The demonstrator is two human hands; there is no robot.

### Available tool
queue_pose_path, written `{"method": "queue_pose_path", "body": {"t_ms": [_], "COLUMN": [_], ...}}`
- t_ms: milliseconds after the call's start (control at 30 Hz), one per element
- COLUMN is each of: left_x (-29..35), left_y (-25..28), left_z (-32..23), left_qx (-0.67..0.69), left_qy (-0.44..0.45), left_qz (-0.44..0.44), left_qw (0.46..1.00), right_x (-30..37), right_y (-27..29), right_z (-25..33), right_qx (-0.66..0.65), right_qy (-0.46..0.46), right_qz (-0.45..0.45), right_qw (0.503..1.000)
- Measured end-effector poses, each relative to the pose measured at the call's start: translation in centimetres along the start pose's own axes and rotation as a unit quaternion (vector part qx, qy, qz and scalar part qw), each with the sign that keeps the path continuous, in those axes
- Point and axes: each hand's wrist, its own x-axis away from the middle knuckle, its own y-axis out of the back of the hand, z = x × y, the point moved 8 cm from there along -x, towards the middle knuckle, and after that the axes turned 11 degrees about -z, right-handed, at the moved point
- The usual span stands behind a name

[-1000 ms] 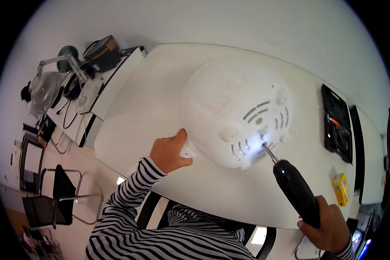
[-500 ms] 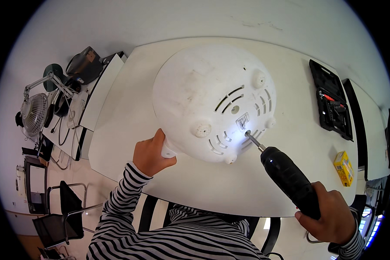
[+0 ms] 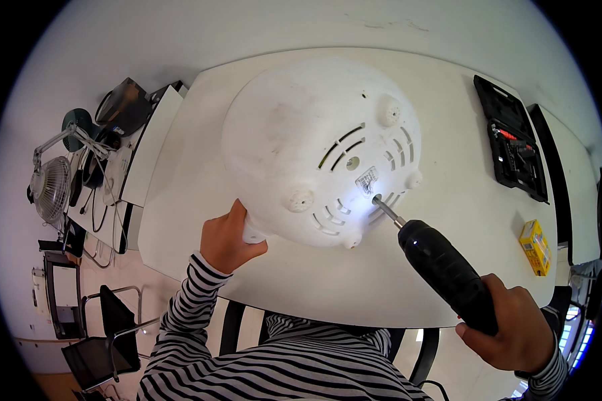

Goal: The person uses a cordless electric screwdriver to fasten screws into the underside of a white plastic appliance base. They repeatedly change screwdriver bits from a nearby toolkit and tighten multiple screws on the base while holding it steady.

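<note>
A white, rounded appliance that looks like a rice cooker (image 3: 274, 127) is tilted so that its underside shows vent slots, knob-like feet and a small label (image 3: 366, 180). My left hand (image 3: 229, 239) is closed round the handle (image 3: 253, 232) at its near left side. In my right hand (image 3: 518, 327) is a black cordless screwdriver (image 3: 445, 264), gripped by its rear end. Its long metal bit (image 3: 388, 209) reaches into a recessed hole beside the label, and a light from the tool shines on the plastic there. A screw inside the hole cannot be seen.
All this is over a white table (image 3: 301, 284). At its right side are an open black tool case (image 3: 512, 144) and a yellow box (image 3: 535, 247). On a side table at left stand a fan (image 3: 50, 189), a dark appliance (image 3: 124, 107) and cables. Black chairs (image 3: 107, 334) stand lower left.
My view has shifted slightly, and the rice cooker sits a little farther left in it. The screwdriver bit stays in the same hole, and both hands keep their grips.
</note>
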Motion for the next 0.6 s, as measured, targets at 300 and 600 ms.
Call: {"method": "queue_pose_path", "body": {"t_ms": [300,600], "left_x": [-0.4,-0.5], "left_y": [-0.1,-0.2], "left_z": [0.0,0.2], "left_qx": [0.001,-0.007], "left_qy": [-0.002,0.001], "left_qz": [0.004,0.017], "left_qw": [1.000,1.000], "right_x": [-0.2,-0.7], "right_y": [0.2,-0.3], "right_z": [-0.8,-1.6], "right_qx": [0.010,-0.018], "right_qy": [-0.048,-0.071], "right_qz": [0.001,0.061], "right_qw": [0.999,0.995]}}
